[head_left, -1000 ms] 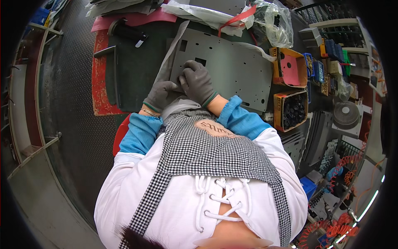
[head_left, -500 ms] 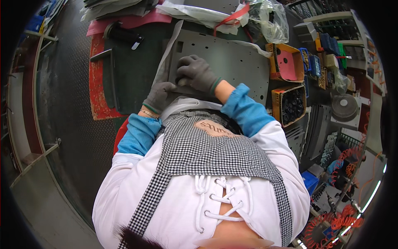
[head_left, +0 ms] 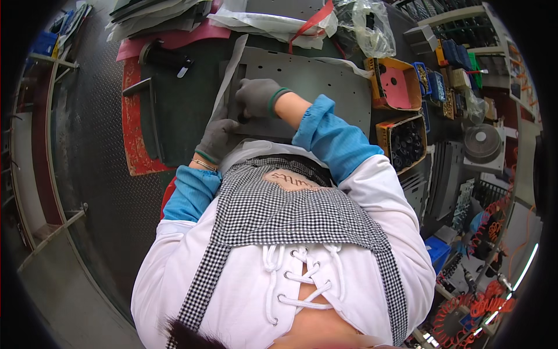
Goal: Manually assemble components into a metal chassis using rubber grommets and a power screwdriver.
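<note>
A flat grey metal panel (head_left: 317, 87) with several small holes lies in front of me, a white wrapping sheet (head_left: 234, 64) along its left edge. My left hand (head_left: 217, 139), in a grey glove, is closed at the panel's near left corner, thumb on top and the other fingers partly hidden. Just beyond it, my right hand (head_left: 260, 98), gloved alike, is over the panel's left part. Its fingers are curled with their tips pointing down by a small dark spot; what they hold, if anything, is hidden.
Right of the panel stand a yellow box (head_left: 397, 84) with a pink sheet and another box (head_left: 402, 142) of black round parts. A black cylindrical tool (head_left: 164, 57) and a dark bracket (head_left: 152, 116) lie left. Wrapped panels (head_left: 157, 20) and clear plastic (head_left: 372, 29) are at the back.
My right hand has shifted left and turned over the panel, its fingers now lower toward the left edge. My left hand stays at the corner. The whole view has shifted slightly.
</note>
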Tool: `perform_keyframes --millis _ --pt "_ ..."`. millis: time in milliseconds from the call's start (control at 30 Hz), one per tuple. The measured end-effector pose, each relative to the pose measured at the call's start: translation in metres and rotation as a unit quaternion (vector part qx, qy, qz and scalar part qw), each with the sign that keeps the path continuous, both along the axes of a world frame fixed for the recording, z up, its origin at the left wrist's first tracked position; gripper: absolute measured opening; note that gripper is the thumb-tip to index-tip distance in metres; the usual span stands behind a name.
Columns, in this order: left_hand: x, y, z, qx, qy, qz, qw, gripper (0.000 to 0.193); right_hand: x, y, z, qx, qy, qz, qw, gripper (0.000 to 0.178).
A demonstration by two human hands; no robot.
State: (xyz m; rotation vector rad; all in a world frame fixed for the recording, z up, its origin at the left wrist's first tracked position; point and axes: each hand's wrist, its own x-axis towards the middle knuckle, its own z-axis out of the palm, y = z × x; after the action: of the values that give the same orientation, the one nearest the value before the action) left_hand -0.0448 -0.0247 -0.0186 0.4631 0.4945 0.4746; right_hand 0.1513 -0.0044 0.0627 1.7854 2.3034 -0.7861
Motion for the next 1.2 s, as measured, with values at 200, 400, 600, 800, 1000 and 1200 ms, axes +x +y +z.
perform_keyframes --millis 200,400,600,800,1000,1200 --pt "0.008 -0.001 0.008 0.030 -0.028 -0.024 0.999 0.078 -0.022 0.005 -0.016 -0.021 -0.052 -0.019 0.998 0.039" --pt "-0.008 0.003 -0.019 -0.040 0.071 -0.044 0.996 0.037 0.092 -0.094 -0.017 0.216 0.308 -0.178 0.909 0.027" --pt "0.002 0.002 -0.009 -0.007 0.071 -0.020 0.997 0.032 0.259 -0.282 0.037 0.260 -0.164 -0.650 0.695 0.025" --pt "0.002 0.010 -0.033 -0.042 0.078 -0.023 0.996 0.029 0.284 -0.351 -0.026 0.214 -0.182 -0.656 0.700 0.030" --pt "-0.010 0.008 -0.045 0.165 0.149 -0.042 0.974 0.023 0.255 -0.332 0.006 0.404 -0.034 -0.700 0.589 0.022" --pt "-0.013 0.008 -0.040 0.277 0.173 -0.065 0.943 0.024 0.196 -0.286 -0.007 0.198 0.030 -0.576 0.792 0.023"
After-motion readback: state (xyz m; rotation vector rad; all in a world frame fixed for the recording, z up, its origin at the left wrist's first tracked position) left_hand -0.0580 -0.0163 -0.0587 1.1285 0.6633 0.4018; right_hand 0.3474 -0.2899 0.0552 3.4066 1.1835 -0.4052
